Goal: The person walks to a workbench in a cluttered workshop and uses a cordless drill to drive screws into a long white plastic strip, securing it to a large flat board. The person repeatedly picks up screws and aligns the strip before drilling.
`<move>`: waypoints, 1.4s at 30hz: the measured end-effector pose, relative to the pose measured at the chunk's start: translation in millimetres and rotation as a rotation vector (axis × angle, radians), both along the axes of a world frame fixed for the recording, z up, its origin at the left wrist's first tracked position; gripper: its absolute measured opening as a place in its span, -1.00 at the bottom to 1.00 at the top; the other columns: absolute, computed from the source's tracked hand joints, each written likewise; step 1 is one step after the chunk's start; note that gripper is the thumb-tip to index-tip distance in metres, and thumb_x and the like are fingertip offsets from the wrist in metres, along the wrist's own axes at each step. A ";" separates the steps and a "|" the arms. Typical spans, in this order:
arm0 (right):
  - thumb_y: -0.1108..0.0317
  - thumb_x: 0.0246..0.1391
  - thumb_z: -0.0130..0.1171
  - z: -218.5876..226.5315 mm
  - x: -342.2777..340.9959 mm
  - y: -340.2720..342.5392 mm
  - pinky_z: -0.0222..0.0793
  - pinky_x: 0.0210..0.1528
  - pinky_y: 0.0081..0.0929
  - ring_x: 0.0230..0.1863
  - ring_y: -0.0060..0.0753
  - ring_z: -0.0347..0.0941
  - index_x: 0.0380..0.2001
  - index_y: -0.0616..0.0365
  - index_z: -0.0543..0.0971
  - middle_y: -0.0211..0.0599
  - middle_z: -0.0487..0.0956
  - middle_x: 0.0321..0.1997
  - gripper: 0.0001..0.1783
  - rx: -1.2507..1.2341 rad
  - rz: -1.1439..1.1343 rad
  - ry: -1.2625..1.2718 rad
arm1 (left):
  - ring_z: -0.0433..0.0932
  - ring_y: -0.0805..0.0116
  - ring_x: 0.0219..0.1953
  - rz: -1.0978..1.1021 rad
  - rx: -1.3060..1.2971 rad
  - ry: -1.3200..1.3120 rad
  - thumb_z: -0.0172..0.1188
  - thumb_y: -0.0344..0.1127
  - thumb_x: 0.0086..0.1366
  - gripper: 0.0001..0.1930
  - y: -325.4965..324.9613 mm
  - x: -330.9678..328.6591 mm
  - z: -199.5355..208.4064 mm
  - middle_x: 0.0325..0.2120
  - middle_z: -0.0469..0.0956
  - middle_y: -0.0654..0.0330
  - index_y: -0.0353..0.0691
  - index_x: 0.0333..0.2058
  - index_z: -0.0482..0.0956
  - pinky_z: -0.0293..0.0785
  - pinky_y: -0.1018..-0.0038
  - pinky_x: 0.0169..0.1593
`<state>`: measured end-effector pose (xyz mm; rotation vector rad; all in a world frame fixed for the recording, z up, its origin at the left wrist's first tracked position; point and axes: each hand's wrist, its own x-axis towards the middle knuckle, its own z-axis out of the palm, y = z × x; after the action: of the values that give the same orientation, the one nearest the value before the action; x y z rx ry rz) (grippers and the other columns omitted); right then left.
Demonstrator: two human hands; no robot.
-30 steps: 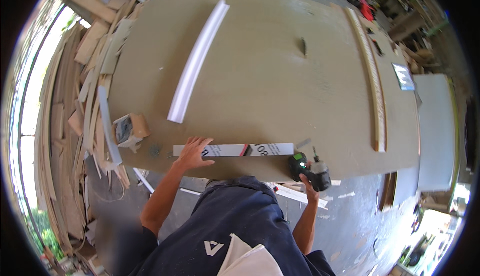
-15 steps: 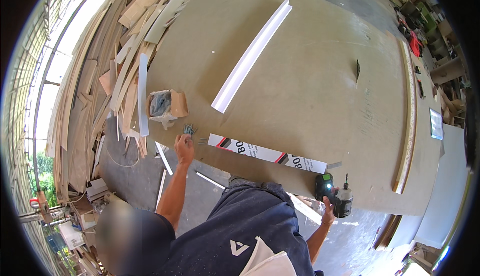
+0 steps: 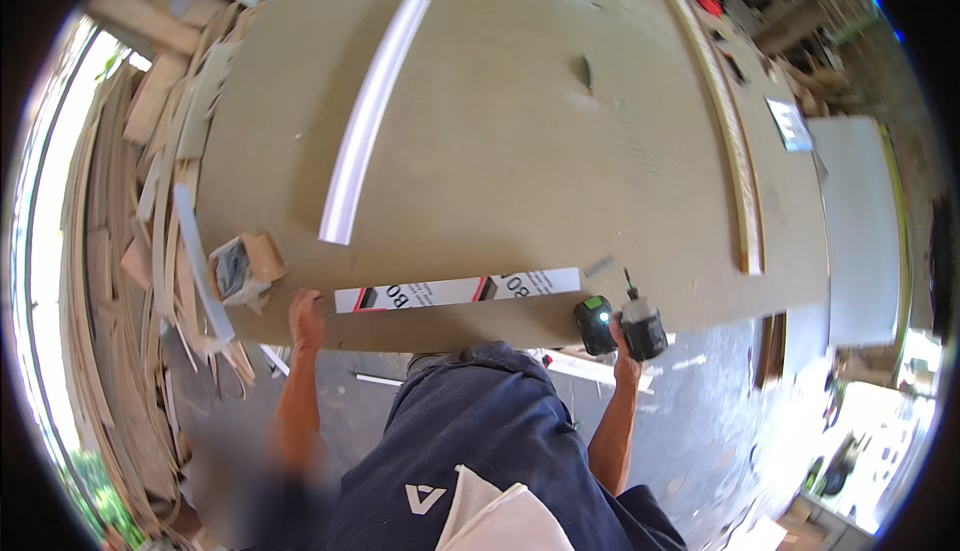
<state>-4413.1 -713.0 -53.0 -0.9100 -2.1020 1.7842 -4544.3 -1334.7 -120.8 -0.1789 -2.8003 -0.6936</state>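
Observation:
My right hand (image 3: 627, 359) grips a cordless drill (image 3: 642, 329) at the table's near edge. The drill's slim bit (image 3: 630, 278) points away from me, and a small light glows on its black and green part. My left hand (image 3: 306, 317) is at the near left edge of the table, its fingers bent together beside the left end of a printed white strip (image 3: 457, 291). What those fingers hold, if anything, is too small to make out, and the loose screws there are mostly hidden. An open cardboard box (image 3: 266, 256) with a grey plastic bag inside stands just beyond that hand.
A long white angled profile (image 3: 372, 116) lies across the tan tabletop (image 3: 480, 171). Farther right are a long wooden strip (image 3: 722, 131) and a small dark piece (image 3: 587, 73). Timber offcuts (image 3: 110, 211) pile up on the left. A short grey piece (image 3: 599, 267) lies by the drill.
The view has turned, so the table now sits squarer and farther left. My left hand has drawn closer to the printed strip's end and covers the screws. The drill stays in my right hand.

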 end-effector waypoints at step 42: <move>0.35 -0.29 0.48 144.2 -40.1 15.2 0.54 -0.24 -0.17 -0.36 0.15 0.64 -0.40 0.45 0.64 0.16 0.63 -0.48 -0.61 0.462 0.433 -0.286 | 0.53 0.07 -0.04 -0.621 0.540 -0.237 0.31 -0.42 0.21 -0.90 435.9 -28.0 12.5 -0.23 0.66 0.17 -0.20 -0.28 0.66 0.41 0.19 0.12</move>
<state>-4453.2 -697.7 91.3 -0.6442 -2.9071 1.2719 -4572.2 -898.8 -108.3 -0.9265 -2.6265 -1.6669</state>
